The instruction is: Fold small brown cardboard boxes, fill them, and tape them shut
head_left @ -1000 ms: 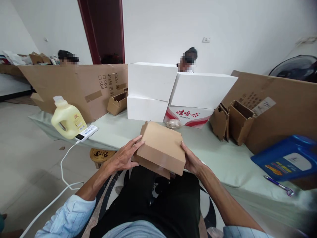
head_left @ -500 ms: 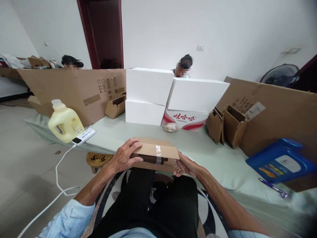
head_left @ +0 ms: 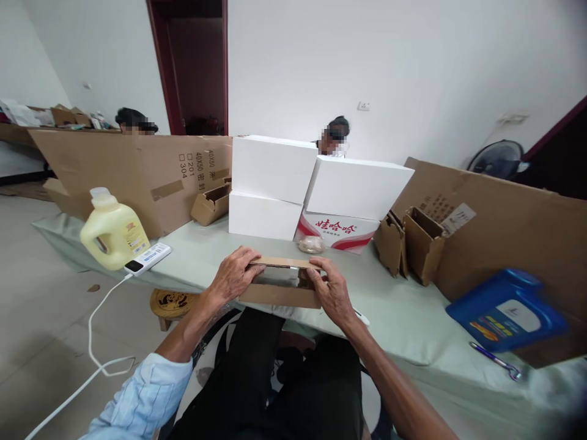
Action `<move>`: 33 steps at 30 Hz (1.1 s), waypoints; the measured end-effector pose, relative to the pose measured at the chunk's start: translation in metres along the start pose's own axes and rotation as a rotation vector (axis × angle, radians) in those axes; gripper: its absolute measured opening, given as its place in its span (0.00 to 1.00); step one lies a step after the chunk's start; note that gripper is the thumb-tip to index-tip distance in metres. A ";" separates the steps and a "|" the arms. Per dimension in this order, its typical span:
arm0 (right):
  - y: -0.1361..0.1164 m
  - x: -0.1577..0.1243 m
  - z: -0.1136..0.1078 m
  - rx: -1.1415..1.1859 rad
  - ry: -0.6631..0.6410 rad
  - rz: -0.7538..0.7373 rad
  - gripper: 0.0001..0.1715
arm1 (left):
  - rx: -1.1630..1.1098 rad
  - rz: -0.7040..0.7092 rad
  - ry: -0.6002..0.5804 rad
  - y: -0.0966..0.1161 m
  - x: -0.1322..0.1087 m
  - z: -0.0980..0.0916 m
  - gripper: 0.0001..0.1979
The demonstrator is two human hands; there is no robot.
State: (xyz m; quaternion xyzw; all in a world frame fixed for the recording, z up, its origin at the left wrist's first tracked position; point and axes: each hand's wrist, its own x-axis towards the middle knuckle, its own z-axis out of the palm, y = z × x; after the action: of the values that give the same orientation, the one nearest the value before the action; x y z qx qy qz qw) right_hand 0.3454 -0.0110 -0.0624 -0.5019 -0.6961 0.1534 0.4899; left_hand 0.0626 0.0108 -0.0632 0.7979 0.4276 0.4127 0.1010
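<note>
A small brown cardboard box [head_left: 279, 296] is held between my two hands at the table's near edge, its long opening facing me. My left hand [head_left: 236, 272] grips the left end, thumb towards the opening. At the right end, my right hand [head_left: 331, 287] has its fingers over the top edge and its thumb near the opening. A bit of clear tape shows at the upper edge. Beyond the box, a small wrapped bundle [head_left: 311, 244] lies against a white carton with red print [head_left: 339, 231]. A white object peeks out beside my right wrist.
White boxes [head_left: 270, 168] are stacked at the back. A yellow jug [head_left: 114, 229] and a white power bank with a cable [head_left: 149, 258] lie left. Right are open cardboard boxes [head_left: 424, 244], a blue bottle [head_left: 507, 310] and a purple-handled tool [head_left: 495, 360]. Two people sit behind.
The box has tipped so its opening now faces me more. My right hand has moved from the box's lower right corner up onto its top right edge. The view has shifted slightly.
</note>
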 end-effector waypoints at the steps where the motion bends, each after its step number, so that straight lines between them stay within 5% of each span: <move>1: 0.001 0.001 0.004 -0.022 0.019 0.002 0.25 | -0.015 -0.004 0.006 0.001 -0.002 -0.003 0.12; 3: 0.004 0.005 0.007 -0.058 0.025 0.009 0.24 | -0.065 0.037 -0.036 0.001 -0.009 -0.011 0.22; 6: 0.006 0.010 0.007 -0.082 -0.002 0.017 0.22 | -0.077 0.144 -0.180 -0.005 -0.021 -0.022 0.57; 8: 0.006 0.013 0.006 -0.084 -0.021 0.019 0.22 | 0.008 0.151 -0.219 -0.011 -0.026 -0.024 0.69; 14: 0.002 0.019 0.004 -0.118 -0.033 -0.010 0.22 | 0.078 0.193 -0.185 -0.016 -0.021 -0.018 0.58; 19: -0.008 0.021 -0.011 -0.145 -0.182 -0.064 0.19 | 0.049 0.194 -0.158 -0.003 -0.022 -0.032 0.53; 28: -0.037 0.052 -0.010 -0.619 -0.358 -0.428 0.25 | 0.044 0.147 -0.230 0.002 -0.023 -0.039 0.51; 33: -0.043 0.060 -0.004 -0.644 -0.345 -0.696 0.10 | 0.020 0.130 -0.230 0.001 -0.017 -0.040 0.51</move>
State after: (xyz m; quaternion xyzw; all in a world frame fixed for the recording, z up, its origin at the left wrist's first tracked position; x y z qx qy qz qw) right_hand 0.3241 0.0191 0.0014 -0.3332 -0.9050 -0.1608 0.2102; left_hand 0.0282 -0.0111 -0.0468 0.8670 0.3645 0.3198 0.1147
